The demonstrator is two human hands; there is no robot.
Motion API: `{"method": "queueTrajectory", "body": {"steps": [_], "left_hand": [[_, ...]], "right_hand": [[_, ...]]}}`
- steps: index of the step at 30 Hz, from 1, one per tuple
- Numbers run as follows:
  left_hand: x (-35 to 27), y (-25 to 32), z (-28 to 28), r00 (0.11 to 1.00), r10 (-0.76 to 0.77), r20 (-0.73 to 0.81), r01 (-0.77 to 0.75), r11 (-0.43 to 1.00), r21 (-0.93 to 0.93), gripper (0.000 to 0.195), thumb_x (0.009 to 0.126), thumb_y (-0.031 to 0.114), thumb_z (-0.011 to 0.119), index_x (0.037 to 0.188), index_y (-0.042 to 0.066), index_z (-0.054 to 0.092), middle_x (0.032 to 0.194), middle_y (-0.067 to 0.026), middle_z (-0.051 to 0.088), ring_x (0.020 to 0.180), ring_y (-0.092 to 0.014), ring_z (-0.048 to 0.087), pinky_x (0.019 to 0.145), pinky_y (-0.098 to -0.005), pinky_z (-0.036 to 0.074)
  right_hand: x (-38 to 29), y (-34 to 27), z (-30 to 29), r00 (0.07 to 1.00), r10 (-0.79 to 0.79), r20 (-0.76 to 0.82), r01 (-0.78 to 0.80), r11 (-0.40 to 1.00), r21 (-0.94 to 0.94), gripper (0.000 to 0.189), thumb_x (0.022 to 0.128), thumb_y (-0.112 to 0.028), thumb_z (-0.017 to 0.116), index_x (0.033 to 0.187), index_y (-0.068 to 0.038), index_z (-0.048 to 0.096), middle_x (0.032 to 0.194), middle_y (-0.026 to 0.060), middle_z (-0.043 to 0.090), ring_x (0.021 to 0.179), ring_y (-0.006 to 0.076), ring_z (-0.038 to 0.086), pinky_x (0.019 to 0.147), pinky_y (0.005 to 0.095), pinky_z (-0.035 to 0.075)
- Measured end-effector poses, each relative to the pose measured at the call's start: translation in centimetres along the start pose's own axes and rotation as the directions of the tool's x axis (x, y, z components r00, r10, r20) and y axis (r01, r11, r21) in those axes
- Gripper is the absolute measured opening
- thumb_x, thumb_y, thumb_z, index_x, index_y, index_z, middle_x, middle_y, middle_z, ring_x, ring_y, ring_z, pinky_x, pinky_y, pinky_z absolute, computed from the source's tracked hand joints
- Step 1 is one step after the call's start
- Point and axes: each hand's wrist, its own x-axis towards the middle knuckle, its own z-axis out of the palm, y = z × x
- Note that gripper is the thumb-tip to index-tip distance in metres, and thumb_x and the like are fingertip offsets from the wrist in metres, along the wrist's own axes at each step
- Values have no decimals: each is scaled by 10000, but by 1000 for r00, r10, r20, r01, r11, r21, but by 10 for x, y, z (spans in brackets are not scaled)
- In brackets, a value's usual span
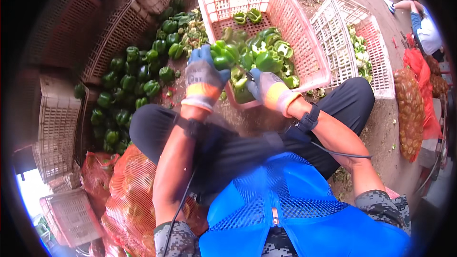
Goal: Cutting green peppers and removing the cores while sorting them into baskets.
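Observation:
My left hand (204,65), in a grey-blue work glove with an orange cuff, grips a green bell pepper (225,54) over the near left rim of a pink plastic crate (314,62). Close by on the right, my right hand (265,85), gloved alike, holds what looks like a small knife (246,72), its tip pointing towards the pepper. Most of the knife is hidden by the glove or blurred. Inside the crate lie cut-open green peppers (268,61), some showing pale flesh. Two more pieces (247,16) rest on its far floor.
Whole green peppers (128,82) are heaped on the ground at left, beside a pile of trimmings (194,30). Pale crates (59,125) line the left. A white crate (335,39) holds scraps on the right. Mesh sacks (132,200) lie lower left; another sack (409,114) and a person (426,34) are far right.

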Motion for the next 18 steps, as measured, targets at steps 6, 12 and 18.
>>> {"method": "queueTrajectory", "body": {"steps": [6, 12, 18], "left_hand": [[-8, 0, -11, 997, -69, -42, 62, 987, -146, 600, 651, 201, 823, 1166, -2, 594, 1049, -189, 628, 946, -352, 635, 846, -411, 530], [-2, 14, -6, 991, -128, -34, 107, 926, -361, 621, 668, 195, 862, 1189, -11, 596, 1077, -156, 670, 950, -237, 678, 857, -339, 543], [-2, 12, 6, 989, -148, 32, 130, 721, -681, 613, 677, 142, 871, 1194, -4, 577, 1034, -105, 683, 910, -167, 667, 812, -307, 551]], "right_hand": [[0, -5, -20, 999, -49, 5, 49, 998, 38, 219, 935, -213, 574, 1025, -15, 544, 825, 296, 652, 822, 486, 636, 713, 551, 491], [12, 16, -12, 988, -37, -152, 53, 993, 103, 272, 942, -287, 536, 1067, -48, 576, 845, 281, 663, 829, 474, 643, 732, 539, 506], [5, 21, -36, 995, 18, -95, 0, 983, 184, 284, 945, -276, 552, 1090, -35, 589, 856, 275, 670, 823, 468, 650, 720, 538, 503]]}}
